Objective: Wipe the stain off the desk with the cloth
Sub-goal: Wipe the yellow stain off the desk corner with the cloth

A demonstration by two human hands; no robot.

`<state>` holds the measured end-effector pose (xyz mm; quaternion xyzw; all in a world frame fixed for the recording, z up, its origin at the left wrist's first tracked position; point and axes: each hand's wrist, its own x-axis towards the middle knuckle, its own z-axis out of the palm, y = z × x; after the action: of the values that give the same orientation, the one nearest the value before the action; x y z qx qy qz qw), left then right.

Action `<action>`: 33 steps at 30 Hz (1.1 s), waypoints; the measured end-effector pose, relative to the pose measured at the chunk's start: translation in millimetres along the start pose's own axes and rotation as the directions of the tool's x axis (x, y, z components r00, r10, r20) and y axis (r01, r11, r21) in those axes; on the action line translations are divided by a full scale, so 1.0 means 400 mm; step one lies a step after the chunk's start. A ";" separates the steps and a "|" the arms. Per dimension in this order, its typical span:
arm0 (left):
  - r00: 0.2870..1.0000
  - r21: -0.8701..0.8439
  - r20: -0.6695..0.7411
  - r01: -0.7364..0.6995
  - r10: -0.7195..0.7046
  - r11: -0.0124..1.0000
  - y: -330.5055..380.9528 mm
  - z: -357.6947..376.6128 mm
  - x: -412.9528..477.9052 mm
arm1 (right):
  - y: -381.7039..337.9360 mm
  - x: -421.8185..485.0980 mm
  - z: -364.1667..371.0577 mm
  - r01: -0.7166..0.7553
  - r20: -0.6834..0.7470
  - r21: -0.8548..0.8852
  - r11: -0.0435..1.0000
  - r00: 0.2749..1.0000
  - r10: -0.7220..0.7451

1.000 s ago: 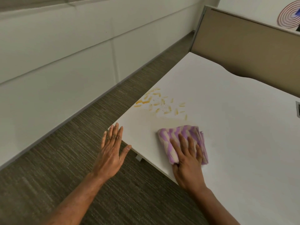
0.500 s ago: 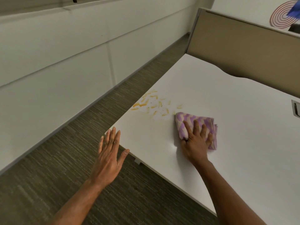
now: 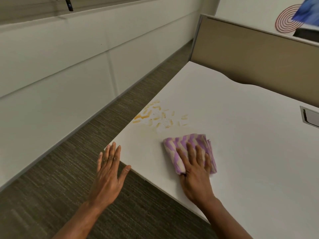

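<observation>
An orange-yellow stain [image 3: 156,116] of short smears and dark specks lies near the left edge of the white desk [image 3: 241,144]. A folded purple-and-cream striped cloth [image 3: 188,144] lies flat on the desk just below and to the right of the stain, apart from it. My right hand [image 3: 195,168] presses on the cloth with spread, straight fingers. My left hand [image 3: 108,171] is flat with straight fingers at the desk's near-left corner, its fingertips over the edge; it holds nothing.
A tan partition panel [image 3: 259,54] closes the desk's far side. A grey cable grommet [image 3: 310,117] is set in the desk at the right. Dark carpet [image 3: 86,169] runs left of the desk along a white wall [image 3: 60,66].
My right hand has slid the cloth back toward me and to the left, away from the stain's right end. The left hand has stayed at the desk corner.
</observation>
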<state>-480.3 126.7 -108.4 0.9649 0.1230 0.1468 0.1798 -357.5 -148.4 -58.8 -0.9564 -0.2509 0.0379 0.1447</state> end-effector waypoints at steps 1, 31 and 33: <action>1.000 0.002 -0.002 0.002 -0.002 1.000 0.001 0.000 0.000 | 0.013 -0.008 -0.003 -0.047 -0.007 -0.005 0.999 0.999 0.047; 1.000 -0.006 -0.002 -0.008 0.008 1.000 -0.009 0.004 0.002 | 0.059 0.118 -0.021 0.055 0.047 0.023 0.998 0.997 -0.056; 1.000 0.002 0.000 -0.005 0.005 1.000 -0.009 0.003 0.002 | 0.093 0.131 -0.034 -0.026 0.026 -0.005 1.000 0.999 0.026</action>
<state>-479.9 129.9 -110.7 0.9654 0.1205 0.1472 0.1785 -292.5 -157.2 -56.7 -0.9593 -0.2403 0.0518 0.1388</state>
